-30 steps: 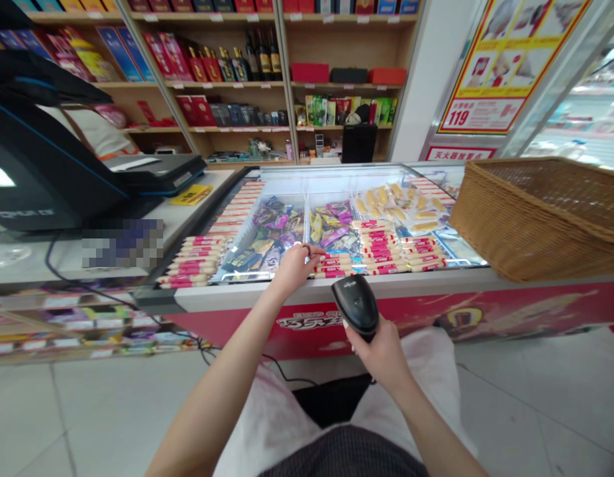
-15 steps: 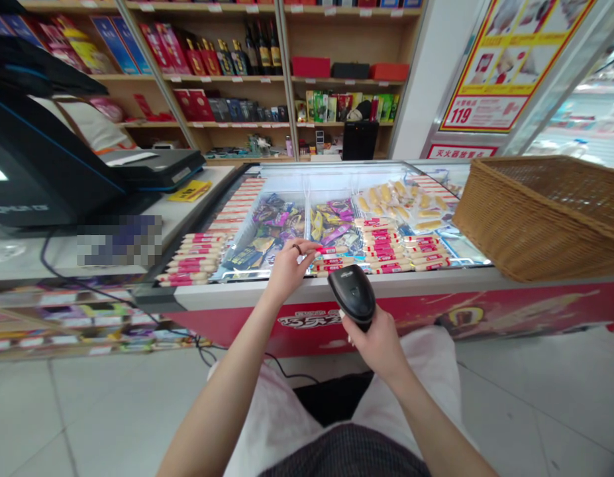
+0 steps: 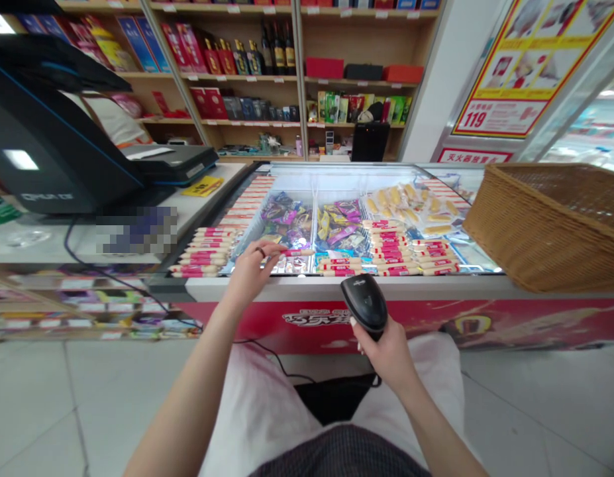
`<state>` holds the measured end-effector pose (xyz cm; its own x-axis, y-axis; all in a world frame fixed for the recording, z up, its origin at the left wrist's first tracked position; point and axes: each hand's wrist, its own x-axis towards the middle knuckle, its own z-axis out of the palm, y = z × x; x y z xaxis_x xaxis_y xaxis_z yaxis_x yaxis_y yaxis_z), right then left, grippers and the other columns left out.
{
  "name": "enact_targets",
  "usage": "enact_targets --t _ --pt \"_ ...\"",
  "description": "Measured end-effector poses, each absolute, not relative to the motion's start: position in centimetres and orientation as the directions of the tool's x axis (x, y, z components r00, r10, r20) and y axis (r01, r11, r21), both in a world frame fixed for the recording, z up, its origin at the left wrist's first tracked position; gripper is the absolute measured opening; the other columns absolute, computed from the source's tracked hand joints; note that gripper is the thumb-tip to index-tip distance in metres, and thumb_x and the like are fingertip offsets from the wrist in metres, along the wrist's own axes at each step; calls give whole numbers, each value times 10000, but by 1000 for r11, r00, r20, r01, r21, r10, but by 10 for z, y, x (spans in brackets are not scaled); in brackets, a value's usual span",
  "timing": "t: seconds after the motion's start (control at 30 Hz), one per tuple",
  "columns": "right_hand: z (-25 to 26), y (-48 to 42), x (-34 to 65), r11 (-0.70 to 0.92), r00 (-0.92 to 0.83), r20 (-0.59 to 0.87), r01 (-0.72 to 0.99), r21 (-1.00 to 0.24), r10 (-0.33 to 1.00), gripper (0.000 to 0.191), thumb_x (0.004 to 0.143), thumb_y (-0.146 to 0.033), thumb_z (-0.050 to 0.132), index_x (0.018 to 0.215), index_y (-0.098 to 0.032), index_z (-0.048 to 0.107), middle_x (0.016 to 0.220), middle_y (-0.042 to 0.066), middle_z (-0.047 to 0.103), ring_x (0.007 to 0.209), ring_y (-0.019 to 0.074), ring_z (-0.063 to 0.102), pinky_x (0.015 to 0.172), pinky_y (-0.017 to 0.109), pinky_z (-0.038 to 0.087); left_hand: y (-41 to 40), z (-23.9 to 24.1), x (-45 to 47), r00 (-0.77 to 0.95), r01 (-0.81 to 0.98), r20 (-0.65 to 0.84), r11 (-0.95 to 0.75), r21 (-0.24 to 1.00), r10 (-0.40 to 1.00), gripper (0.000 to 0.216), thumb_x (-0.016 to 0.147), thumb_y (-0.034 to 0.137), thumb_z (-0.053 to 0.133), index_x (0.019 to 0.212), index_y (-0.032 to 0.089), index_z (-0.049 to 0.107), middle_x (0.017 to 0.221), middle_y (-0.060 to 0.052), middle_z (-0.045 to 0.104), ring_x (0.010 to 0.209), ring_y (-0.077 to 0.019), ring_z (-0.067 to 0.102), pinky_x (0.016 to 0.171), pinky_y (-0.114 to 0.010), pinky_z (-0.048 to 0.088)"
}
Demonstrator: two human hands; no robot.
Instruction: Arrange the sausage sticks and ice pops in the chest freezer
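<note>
My left hand (image 3: 254, 270) pinches one end of a sausage stick (image 3: 299, 252) with a red label, holding it level above the freezer's glass top. My right hand (image 3: 390, 351) is wrapped round the handle of a black barcode scanner (image 3: 365, 303), whose head points toward the freezer front. Rows of similar sausage sticks (image 3: 204, 255) lie on the glass at the left. More sausage sticks (image 3: 389, 252) are stacked right of the middle, with a few (image 3: 340, 265) at the front edge. Under the glass are wrapped ice creams (image 3: 289, 218).
A wicker basket (image 3: 550, 228) stands on the freezer's right end. To the left, a counter (image 3: 182, 215) holds a dark checkout machine (image 3: 63, 152) and a yellow card (image 3: 203, 186). Packs of pale yellow food (image 3: 416, 205) lie farther back. Shelves (image 3: 252, 78) line the wall; a cable hangs below.
My left hand has moved left with a sausage stick, away from the front pile toward the left rows. My right hand keeps hold of the scanner. The view has shifted slightly.
</note>
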<state>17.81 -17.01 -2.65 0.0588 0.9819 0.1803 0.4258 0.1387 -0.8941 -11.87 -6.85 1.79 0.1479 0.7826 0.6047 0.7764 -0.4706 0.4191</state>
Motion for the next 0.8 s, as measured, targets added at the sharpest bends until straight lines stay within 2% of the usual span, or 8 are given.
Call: enact_targets --t 0.13,0.27,0.37,0.47,0.6,0.8 --pt "-31 -171 174 145 17 168 425 -894 986 321 839 -459 655 932 -160 723 583 79 725 564 283 731 546 312 545 -91 18 -181 210 879 589 -415 236 780 278 1001 340 498 1089 190 716 1084 -93 699 1065 -236 632 979 -363 470" --pt "-31 -172 169 143 -5 155 418 -897 988 318 839 -443 655 961 -157 721 598 81 731 570 281 733 547 310 544 -106 14 -211 230 957 564 -291 18 793 272 1016 339 482 1089 230 721 1138 -72 720 1103 -281 599 965 -438 409" --pt "-31 -172 168 146 -11 155 417 -897 988 327 834 -438 662 980 -151 722 609 85 736 585 286 737 553 312 546 -109 11 -211 222 970 558 -240 -42 800 273 1019 294 462 1051 259 731 1156 -44 727 1101 -287 586 934 -445 371" --pt "-32 -172 172 145 1 160 413 -899 987 345 831 -447 666 986 -145 727 616 90 739 596 291 740 564 317 549 -108 11 -197 212 967 580 -255 -8 786 293 1013 244 439 1030 249 732 1130 -46 732 1068 -278 583 924 -434 372" --pt "-34 -172 177 128 39 160 429 -894 986 354 830 -465 668 968 -146 737 630 99 746 595 293 741 565 316 547 -100 14 -153 184 943 618 -315 108 764 280 1006 229 446 1060 222 721 1093 -66 725 1064 -275 574 925 -428 383" --pt "-33 -175 180 132 57 171 420 -898 984 332 829 -455 668 940 -150 740 602 93 735 582 288 739 545 305 544 -70 12 -64 278 812 545 -496 307 791 270 1013 251 491 1186 230 697 1153 -71 694 1091 -233 588 981 -402 393"
